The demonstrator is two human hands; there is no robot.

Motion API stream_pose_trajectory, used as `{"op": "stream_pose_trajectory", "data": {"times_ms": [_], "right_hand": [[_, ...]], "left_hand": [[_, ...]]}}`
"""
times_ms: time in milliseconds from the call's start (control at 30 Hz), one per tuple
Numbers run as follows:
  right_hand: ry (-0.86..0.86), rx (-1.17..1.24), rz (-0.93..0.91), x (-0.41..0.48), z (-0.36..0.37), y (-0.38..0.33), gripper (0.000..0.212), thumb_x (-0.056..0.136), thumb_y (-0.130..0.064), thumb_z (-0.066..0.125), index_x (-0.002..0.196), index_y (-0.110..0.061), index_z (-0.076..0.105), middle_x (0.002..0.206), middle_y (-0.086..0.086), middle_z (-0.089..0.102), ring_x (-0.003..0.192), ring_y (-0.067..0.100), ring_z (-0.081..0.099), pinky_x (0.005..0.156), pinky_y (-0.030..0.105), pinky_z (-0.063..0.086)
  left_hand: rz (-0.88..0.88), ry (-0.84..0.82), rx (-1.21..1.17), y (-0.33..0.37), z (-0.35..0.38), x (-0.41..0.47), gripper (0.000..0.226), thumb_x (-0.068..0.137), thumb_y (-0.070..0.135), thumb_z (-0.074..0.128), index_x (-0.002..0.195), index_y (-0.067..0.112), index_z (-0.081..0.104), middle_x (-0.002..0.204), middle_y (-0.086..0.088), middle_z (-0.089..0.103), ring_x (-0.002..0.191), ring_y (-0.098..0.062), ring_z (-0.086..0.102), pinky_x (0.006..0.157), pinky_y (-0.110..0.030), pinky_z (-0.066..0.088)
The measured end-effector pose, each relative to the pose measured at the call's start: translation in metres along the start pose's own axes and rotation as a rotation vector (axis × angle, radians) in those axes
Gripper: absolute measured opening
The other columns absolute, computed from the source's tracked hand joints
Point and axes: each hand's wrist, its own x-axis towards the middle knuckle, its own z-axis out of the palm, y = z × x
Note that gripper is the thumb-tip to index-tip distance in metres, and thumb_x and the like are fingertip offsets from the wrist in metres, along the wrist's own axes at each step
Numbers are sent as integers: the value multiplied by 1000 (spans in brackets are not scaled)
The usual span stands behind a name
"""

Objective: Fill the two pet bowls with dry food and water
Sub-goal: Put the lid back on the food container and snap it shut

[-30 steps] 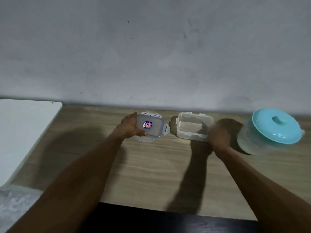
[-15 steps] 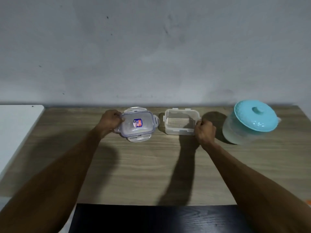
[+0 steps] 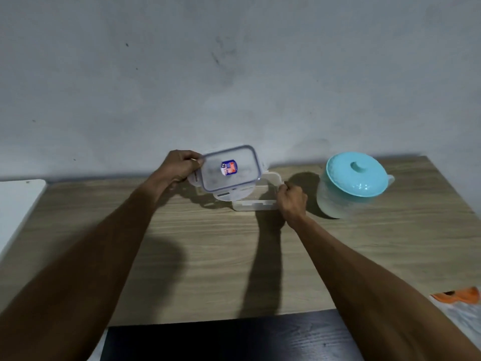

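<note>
1. Open container (image 3: 253,204): clear, rectangular, no lid on it. It stands on the wooden table (image 3: 208,256) close to the grey wall (image 3: 234,74). Only its near rim and right end show, and what can be seen of the inside is bare clear plastic.

2. Right hand (image 3: 291,200): at the right end of the open container, fingers curled round that end's rim and gripping it.

3. Lidded container (image 3: 230,169): clear, with a blue-edged lid and a small blue and red sticker (image 3: 229,168). It is raised off the table, tilted with the lid towards the camera, above and overlapping the left part of the open container. A white latch flap hangs under it. The contents cannot be made out through the cloudy lid.

4. Left hand (image 3: 182,166): left of the open container, in the air, thumb on top and fingers wrapped round the left edge of the lidded container.

5. Pitcher (image 3: 330,201): frosted body with a turquoise knobbed lid (image 3: 356,175). It stands on the table to the right of the open container, just beyond the right hand and apart from it. Its fill cannot be told.

6. White surface (image 3: 18,204): far left of the open container, beside the table.

7. Orange and white packet (image 3: 460,300): well to the right of the open container and nearer the camera, cut by the frame edge.
</note>
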Motion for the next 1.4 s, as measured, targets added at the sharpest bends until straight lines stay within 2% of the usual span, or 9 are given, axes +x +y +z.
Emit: {"op": "stream_pose_trajectory", "data": {"times_ms": [133,300,400,600,767,933,1067,1133,1400], "right_hand": [[31,151,65,2,-7,-3,44,99,-23,32,126,-9,64,137,18,58,127,39,50,106,43,37],[24,261,78,7,-15,9,32,92,-31,37,80,-20,64,101,10,68,100,30,61,88,41,47],[-7,281,37,8,-17,18,25,95,-33,48,96,-23,71,100,1,71,96,22,62,87,36,49],[-33,270,18,10,-12,23,29,94,-41,56,115,-26,71,108,-3,73,103,20,64,96,44,54],[7,213,10,7,-13,18,29,96,-27,55,122,-19,67,116,6,71,112,28,63,102,41,49],[25,-183,-263,6,-15,2,69,89,-31,62,148,-11,34,154,16,36,142,34,35,111,40,33],[-317,-624,-522,22,-13,-18,106,78,-54,70,157,-24,6,167,7,1,154,27,1,123,53,11],[-474,-823,-574,30,-7,-26,120,73,-59,75,157,-25,-2,167,5,-7,154,26,-8,122,57,6],[-495,-1072,-657,43,12,-32,140,53,-64,84,157,-20,1,162,7,16,148,34,16,112,58,29]], "left_hand": [[-5,-80,41,8,49,5,15,90,6,65,102,1,72,68,-2,62,52,-6,54,55,-18,43],[-47,-102,102,6,76,10,16,92,9,64,104,1,71,74,-5,62,50,0,54,49,-15,44],[-52,-117,107,6,85,9,17,93,8,62,105,0,71,89,-10,65,69,-13,57,57,-23,47],[-15,-47,154,1,89,13,13,92,13,65,100,7,73,79,-9,67,50,-10,55,41,-14,45],[-50,-70,126,-8,93,10,40,85,24,74,117,3,66,120,-13,67,103,-26,64,79,-31,52],[-137,-146,86,-6,94,-4,81,79,26,81,145,5,39,142,-14,49,121,-31,55,80,-32,49],[-155,-220,23,-12,95,-12,68,75,13,83,133,10,48,123,-17,61,79,-27,64,41,-25,46],[-149,-244,27,-21,95,-12,55,75,14,83,123,9,55,113,-18,66,64,-19,58,35,-22,41],[-194,-246,-3,-41,98,-12,61,82,29,77,135,19,49,121,-8,64,81,-20,68,44,-21,49]]}}
